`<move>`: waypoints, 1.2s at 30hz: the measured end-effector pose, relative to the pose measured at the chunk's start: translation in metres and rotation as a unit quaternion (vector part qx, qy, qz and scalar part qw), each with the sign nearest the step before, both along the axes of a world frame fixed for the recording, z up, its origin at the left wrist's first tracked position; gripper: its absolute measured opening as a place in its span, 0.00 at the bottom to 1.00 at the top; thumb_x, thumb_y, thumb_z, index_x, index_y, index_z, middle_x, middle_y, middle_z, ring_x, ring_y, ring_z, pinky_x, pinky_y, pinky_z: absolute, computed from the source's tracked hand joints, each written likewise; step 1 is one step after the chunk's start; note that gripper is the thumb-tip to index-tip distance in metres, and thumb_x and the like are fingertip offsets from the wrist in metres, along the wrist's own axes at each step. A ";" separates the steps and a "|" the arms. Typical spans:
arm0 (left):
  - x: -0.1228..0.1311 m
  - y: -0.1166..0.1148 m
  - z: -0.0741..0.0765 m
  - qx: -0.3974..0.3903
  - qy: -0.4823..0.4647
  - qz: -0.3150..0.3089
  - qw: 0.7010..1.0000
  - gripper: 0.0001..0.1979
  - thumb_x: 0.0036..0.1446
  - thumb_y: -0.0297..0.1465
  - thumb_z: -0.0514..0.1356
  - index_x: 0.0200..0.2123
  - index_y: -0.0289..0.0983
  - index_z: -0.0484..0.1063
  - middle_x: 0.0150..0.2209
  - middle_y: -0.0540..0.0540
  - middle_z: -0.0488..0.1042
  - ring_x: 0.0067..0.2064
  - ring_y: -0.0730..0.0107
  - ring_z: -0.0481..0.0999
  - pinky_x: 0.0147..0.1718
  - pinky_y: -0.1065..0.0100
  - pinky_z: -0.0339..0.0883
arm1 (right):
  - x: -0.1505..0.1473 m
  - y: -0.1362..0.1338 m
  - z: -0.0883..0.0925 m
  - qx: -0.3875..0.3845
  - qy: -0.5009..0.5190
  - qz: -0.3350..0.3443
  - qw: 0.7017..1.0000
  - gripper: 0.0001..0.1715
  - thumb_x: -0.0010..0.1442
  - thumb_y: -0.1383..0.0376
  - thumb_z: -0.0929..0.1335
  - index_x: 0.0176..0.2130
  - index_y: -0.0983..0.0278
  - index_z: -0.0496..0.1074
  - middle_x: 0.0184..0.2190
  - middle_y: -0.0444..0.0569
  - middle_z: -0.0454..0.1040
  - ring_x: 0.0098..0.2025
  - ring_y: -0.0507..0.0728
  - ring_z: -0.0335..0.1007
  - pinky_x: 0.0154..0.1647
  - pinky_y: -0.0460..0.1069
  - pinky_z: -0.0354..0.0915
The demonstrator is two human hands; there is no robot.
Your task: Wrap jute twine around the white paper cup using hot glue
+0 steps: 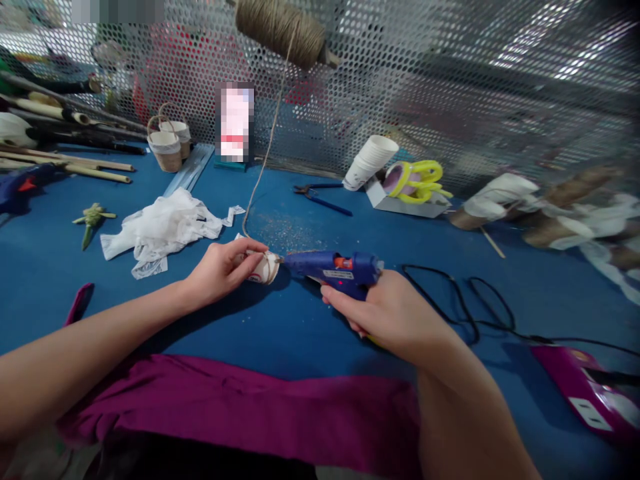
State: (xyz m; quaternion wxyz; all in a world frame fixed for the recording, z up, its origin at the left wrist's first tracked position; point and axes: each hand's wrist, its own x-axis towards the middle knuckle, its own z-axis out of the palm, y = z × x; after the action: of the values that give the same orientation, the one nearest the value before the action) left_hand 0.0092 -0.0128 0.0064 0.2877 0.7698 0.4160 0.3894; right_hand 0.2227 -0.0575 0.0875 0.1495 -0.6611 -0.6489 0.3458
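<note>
My left hand (223,270) is closed around a small white paper cup (261,267) lying on its side on the blue table (300,320). Jute twine (269,147) runs from the cup's base up to a spool (280,28) hanging above. My right hand (387,310) grips a blue hot glue gun (334,269), its nozzle touching the cup's base where the twine is wound. The gun's black cord (465,307) trails off to the right.
Crumpled white plastic (160,230) lies left of the cup. Behind stand twine-wrapped cups (167,148), a stack of paper cups (370,161), blue pliers (320,197), and yellow scissors (417,180) on a tray. Bamboo sticks (65,163) lie far left. A perforated metal screen (450,87) backs the table. A magenta box (587,390) sits at right.
</note>
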 end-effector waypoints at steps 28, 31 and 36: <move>0.001 -0.001 0.002 0.004 0.005 0.001 1.000 0.13 0.58 0.31 0.52 0.39 0.29 0.72 0.21 0.49 0.74 0.17 0.81 0.65 0.16 0.79 0.57 | -0.001 -0.003 0.003 0.010 -0.021 0.009 1.000 0.12 0.52 0.62 0.64 0.20 0.62 0.64 0.09 0.41 0.62 0.13 0.50 0.59 0.14 0.45 0.56; 0.001 -0.001 0.001 0.005 0.006 0.003 1.000 0.13 0.58 0.31 0.52 0.39 0.30 0.72 0.23 0.48 0.75 0.19 0.80 0.67 0.17 0.79 0.59 | -0.002 -0.004 0.004 0.021 -0.035 0.020 0.999 0.13 0.53 0.61 0.64 0.20 0.62 0.63 0.08 0.40 0.61 0.12 0.50 0.58 0.14 0.46 0.56; 0.000 -0.001 0.000 0.008 0.007 0.007 1.000 0.13 0.58 0.32 0.52 0.39 0.30 0.73 0.23 0.48 0.76 0.20 0.80 0.67 0.18 0.79 0.59 | -0.002 -0.004 0.005 0.017 -0.048 0.026 0.998 0.13 0.53 0.62 0.64 0.20 0.62 0.64 0.08 0.39 0.60 0.12 0.50 0.58 0.15 0.46 0.57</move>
State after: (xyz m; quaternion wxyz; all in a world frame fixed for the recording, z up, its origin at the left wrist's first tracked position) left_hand 0.0092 -0.0135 0.0063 0.2759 0.7718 0.4207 0.3889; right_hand 0.2205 -0.0616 0.0923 0.1201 -0.6576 -0.6778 0.3062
